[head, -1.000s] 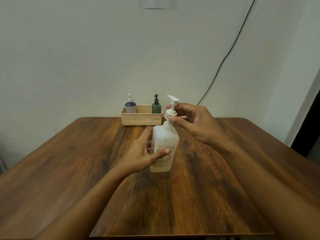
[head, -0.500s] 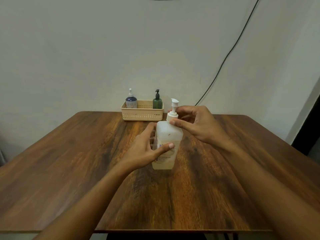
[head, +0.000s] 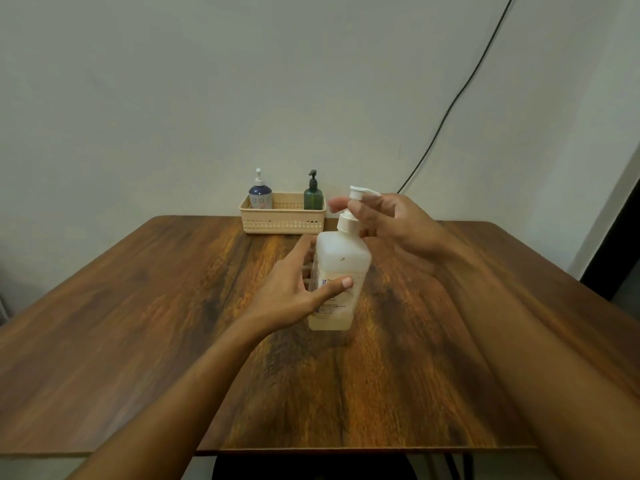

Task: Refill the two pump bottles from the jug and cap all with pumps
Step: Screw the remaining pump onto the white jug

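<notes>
A translucent white jug (head: 341,268) with a little pale liquid at its bottom stands on the wooden table (head: 173,323), mid-centre. My left hand (head: 294,292) wraps its left side, thumb across the label. A white pump (head: 349,216) sits in the jug's neck, and my right hand (head: 388,220) pinches the pump head from the right. At the table's far edge a beige basket (head: 282,221) holds a dark blue pump bottle (head: 260,195) with a white pump and a dark green pump bottle (head: 313,198) with a black pump.
A pale wall rises right behind the table, with a black cable (head: 450,105) running down it to the right. A dark doorway (head: 620,244) shows at the far right. The table's near edge lies below my forearms.
My right hand has turned the pump head, whose spout now points right. The jug stays in my left hand, and the view has shifted slightly.
</notes>
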The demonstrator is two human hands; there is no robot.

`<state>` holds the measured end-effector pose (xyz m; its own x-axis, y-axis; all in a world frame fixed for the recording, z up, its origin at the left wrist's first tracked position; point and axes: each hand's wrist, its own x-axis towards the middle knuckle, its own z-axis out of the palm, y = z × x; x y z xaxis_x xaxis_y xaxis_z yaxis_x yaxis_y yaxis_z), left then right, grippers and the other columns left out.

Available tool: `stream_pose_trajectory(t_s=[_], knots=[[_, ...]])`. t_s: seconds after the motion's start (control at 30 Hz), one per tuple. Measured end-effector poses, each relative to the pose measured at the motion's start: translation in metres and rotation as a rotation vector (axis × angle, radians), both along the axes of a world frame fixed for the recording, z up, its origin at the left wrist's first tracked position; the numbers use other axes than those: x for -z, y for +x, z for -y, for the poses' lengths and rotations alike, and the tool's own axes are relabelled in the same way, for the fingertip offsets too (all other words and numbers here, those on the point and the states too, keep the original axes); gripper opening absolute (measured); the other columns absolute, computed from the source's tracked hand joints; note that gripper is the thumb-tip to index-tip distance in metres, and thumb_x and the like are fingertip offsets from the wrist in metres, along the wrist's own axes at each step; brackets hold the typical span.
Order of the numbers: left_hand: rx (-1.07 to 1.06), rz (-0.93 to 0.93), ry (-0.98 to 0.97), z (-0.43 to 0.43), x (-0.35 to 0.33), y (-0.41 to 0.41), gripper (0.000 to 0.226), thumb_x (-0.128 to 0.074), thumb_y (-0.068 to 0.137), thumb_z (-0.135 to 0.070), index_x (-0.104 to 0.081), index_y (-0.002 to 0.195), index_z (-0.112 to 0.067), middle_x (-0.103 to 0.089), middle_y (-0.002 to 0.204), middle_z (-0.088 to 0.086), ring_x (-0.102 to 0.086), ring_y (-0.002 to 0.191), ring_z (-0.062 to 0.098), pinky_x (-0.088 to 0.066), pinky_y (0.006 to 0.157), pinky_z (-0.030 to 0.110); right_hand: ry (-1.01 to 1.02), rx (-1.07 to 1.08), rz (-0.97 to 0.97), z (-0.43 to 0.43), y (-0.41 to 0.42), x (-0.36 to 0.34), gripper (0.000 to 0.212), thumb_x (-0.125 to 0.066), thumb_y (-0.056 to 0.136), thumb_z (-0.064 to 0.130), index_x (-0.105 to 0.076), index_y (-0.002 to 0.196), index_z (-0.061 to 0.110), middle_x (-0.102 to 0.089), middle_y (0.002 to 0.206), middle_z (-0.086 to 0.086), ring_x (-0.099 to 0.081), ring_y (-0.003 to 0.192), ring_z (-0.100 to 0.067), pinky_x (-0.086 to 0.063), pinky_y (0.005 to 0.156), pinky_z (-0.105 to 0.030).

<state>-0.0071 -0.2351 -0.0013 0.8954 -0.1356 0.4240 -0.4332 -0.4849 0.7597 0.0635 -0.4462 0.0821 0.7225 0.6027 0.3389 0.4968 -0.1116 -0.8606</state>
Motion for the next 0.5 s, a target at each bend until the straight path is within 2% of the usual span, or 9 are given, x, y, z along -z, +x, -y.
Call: stream_pose_trajectory(t_s=[0.07,0.17,0.23,0.3,0.4,0.5], knots=[[-0.002,0.008,-0.006,0.000,0.001,0.000,0.076,-0.068,0.073,-0.077,-0.037,0.137,-0.051,-0.055,0.127,-0.034,-0.060,0.122,0.005,-0.058,0.099,0.036,-0.061,-0.049,0.028,0.003,0.003,-0.001,0.039,-0.069,0.098,0.039,-0.076,0.131,0.019,-0.077,0.131,0.007,-0.072,0.124,-0.012,-0.060,0.101,-0.029],[-0.013,0.012,-0.004,0.001,0.003,-0.001,0.071,-0.069,0.074,-0.075,-0.038,0.133,-0.054,-0.055,0.122,-0.039,-0.059,0.113,-0.008,-0.056,0.095,0.026,-0.043,0.021,0.072,0.002,0.004,0.004,0.032,-0.080,0.090,0.035,-0.082,0.117,0.018,-0.082,0.118,0.005,-0.076,0.115,-0.013,-0.061,0.096,-0.029],[-0.023,0.022,0.010,0.002,0.004,-0.001,0.070,-0.070,0.075,-0.074,-0.039,0.133,-0.052,-0.056,0.119,-0.040,-0.058,0.108,-0.018,-0.054,0.092,0.021,0.005,0.119,0.122,0.000,0.005,0.009,0.038,-0.090,0.077,0.041,-0.083,0.105,0.016,-0.084,0.108,0.002,-0.079,0.105,-0.015,-0.064,0.093,-0.035],[-0.025,0.028,0.024,0.004,0.003,0.000,0.072,-0.069,0.075,-0.075,-0.039,0.135,-0.049,-0.056,0.119,-0.038,-0.057,0.107,-0.018,-0.054,0.093,0.021,0.062,0.206,0.184,-0.005,0.004,0.016,0.048,-0.095,0.070,0.045,-0.081,0.100,0.010,-0.084,0.103,0.001,-0.080,0.098,-0.018,-0.067,0.087,-0.039],[-0.020,0.031,0.028,0.007,0.005,0.001,0.072,-0.070,0.076,-0.073,-0.037,0.136,-0.051,-0.058,0.119,-0.036,-0.059,0.107,-0.018,-0.054,0.094,0.021,0.076,0.280,0.262,-0.015,-0.002,0.024,0.050,-0.095,0.068,0.051,-0.081,0.099,0.013,-0.083,0.097,0.012,-0.079,0.091,-0.010,-0.065,0.075,-0.027],[-0.021,0.028,0.022,0.007,0.008,0.001,0.070,-0.071,0.078,-0.071,-0.038,0.137,-0.052,-0.057,0.118,-0.040,-0.057,0.108,-0.023,-0.054,0.095,0.022,-0.025,0.333,0.267,-0.013,-0.001,0.024,0.073,-0.091,0.060,0.071,-0.078,0.110,0.020,-0.080,0.099,0.015,-0.077,0.094,-0.006,-0.065,0.079,-0.026]])
